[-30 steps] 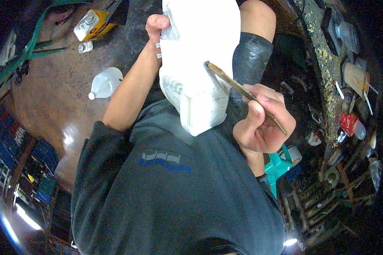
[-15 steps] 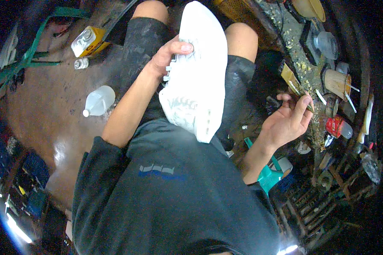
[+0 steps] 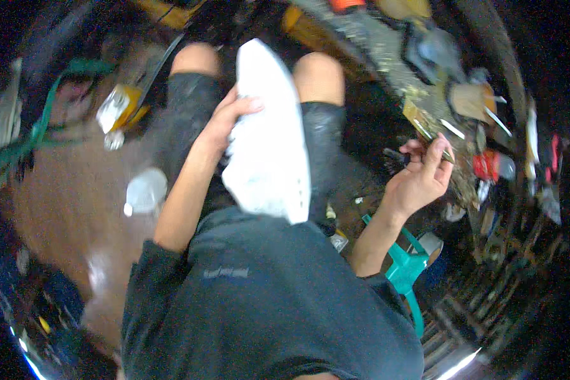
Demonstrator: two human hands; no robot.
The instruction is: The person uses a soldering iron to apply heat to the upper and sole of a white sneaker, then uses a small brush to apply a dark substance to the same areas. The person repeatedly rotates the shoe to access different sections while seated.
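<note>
A white sneaker [image 3: 266, 152] lies lengthwise over my lap, between my bare knees, its toe pointing away from me. My left hand [image 3: 231, 117] grips it along its left side, with the thumb on the upper. Out to the right, apart from the sneaker, my right hand [image 3: 418, 183] is turned palm up and pinches the handle of a flat brush [image 3: 417, 119] between thumb and fingertips. The brush head points up and left, over the edge of a cluttered ledge. Motion blur hides the finer detail of both.
A crusted ledge [image 3: 386, 57] at right carries a tan container [image 3: 465, 101], a red-labelled bottle [image 3: 487, 166] and other clutter. A teal stool [image 3: 405, 269] stands by my right forearm. At left are a translucent jug [image 3: 145, 193], a yellow can [image 3: 123, 107] and green metal bars [image 3: 47, 120].
My right hand has moved the brush off the sneaker to the right and turned palm up. The view has shifted, showing both knees and more of the ledge. My left hand still grips the sneaker.
</note>
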